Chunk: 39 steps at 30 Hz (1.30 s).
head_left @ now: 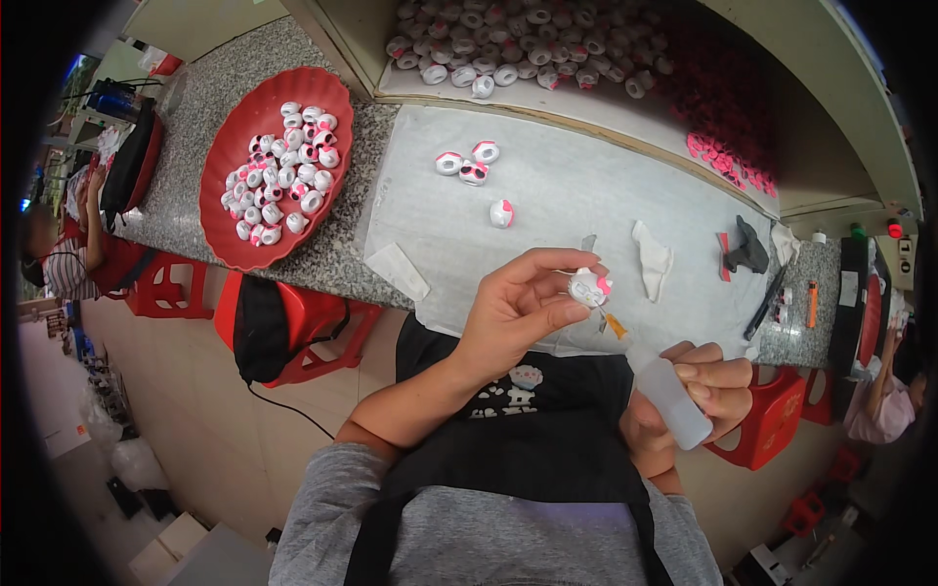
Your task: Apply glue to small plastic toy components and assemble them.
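Observation:
Between the thumb and fingers of my left hand [523, 303] is a small white figure head [586, 289] with pink trim. My right hand [713, 386] is wrapped round a translucent white squeeze bottle [674, 408]. The bottle tilts up and left, and its orange nozzle [615, 326] points at the head from just below; whether the tip touches it I cannot tell. Beyond my hands a single white-and-pink head [501, 214] lies on the white sheet [576, 186], with several more heads [474, 173] grouped farther back.
A red scalloped bowl [233, 122] of similar heads stands at left. White heads [528, 49] and pink pieces [728, 161] fill the shelf behind. White cloth [652, 259], dark grey cloth [748, 246] and an orange pen [812, 303] lie rightward. People sit [73, 254] at both sides.

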Each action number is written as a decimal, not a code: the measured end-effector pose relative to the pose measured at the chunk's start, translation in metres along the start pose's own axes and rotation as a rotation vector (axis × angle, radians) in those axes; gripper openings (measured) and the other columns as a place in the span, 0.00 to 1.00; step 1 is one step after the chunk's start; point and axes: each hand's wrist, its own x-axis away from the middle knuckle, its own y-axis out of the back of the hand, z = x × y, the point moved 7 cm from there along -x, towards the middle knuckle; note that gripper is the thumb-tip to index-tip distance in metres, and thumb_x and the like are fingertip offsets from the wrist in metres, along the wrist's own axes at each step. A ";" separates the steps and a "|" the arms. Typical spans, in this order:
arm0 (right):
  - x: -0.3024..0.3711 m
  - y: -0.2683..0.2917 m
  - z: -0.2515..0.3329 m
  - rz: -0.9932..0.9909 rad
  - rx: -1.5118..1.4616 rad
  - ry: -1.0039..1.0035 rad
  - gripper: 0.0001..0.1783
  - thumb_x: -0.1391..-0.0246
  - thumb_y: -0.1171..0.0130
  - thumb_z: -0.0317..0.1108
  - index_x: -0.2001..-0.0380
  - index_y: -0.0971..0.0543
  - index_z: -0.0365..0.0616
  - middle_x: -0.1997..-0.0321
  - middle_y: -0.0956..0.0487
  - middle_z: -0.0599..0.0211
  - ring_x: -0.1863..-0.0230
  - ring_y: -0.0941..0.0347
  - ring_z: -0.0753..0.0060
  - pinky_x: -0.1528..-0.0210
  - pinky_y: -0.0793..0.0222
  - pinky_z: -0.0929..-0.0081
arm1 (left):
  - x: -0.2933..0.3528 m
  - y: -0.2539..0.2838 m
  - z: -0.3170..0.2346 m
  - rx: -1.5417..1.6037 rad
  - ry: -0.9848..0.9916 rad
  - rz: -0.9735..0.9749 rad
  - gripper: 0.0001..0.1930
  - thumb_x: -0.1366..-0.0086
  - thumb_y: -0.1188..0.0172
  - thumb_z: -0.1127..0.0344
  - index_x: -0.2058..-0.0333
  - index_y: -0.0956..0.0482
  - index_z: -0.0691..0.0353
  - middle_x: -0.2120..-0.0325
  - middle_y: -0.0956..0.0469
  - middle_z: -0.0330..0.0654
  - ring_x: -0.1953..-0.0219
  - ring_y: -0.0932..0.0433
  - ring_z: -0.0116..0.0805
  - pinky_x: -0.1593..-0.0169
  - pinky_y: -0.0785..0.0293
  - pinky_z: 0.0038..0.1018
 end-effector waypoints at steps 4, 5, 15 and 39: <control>0.001 0.000 -0.001 -0.010 -0.004 0.016 0.27 0.74 0.34 0.28 0.71 0.41 0.47 0.70 0.38 0.68 0.81 0.39 0.77 0.80 0.35 0.82 | 0.001 0.000 0.001 0.001 -0.002 0.006 0.19 0.52 0.48 0.79 0.59 0.37 0.67 0.63 0.31 0.48 0.61 0.31 0.31 0.56 0.36 0.25; 0.000 -0.001 -0.001 -0.010 -0.003 0.015 0.27 0.74 0.34 0.28 0.71 0.41 0.47 0.70 0.38 0.68 0.81 0.39 0.77 0.80 0.35 0.82 | 0.001 0.000 0.001 0.001 -0.001 0.006 0.19 0.52 0.48 0.79 0.59 0.37 0.67 0.63 0.31 0.48 0.61 0.31 0.31 0.56 0.36 0.25; 0.003 0.000 -0.001 -0.015 0.024 -0.007 0.28 0.74 0.34 0.28 0.70 0.40 0.47 0.69 0.38 0.68 0.80 0.38 0.77 0.79 0.35 0.82 | 0.000 0.000 0.003 -0.005 0.015 0.004 0.18 0.52 0.48 0.80 0.59 0.37 0.68 0.63 0.32 0.48 0.61 0.31 0.31 0.56 0.36 0.25; 0.004 -0.001 -0.004 -0.014 0.016 -0.005 0.26 0.73 0.35 0.28 0.71 0.40 0.47 0.69 0.38 0.69 0.80 0.39 0.78 0.79 0.34 0.81 | 0.000 0.000 0.007 0.013 0.042 0.022 0.18 0.52 0.48 0.79 0.60 0.37 0.68 0.64 0.31 0.46 0.61 0.32 0.29 0.56 0.37 0.24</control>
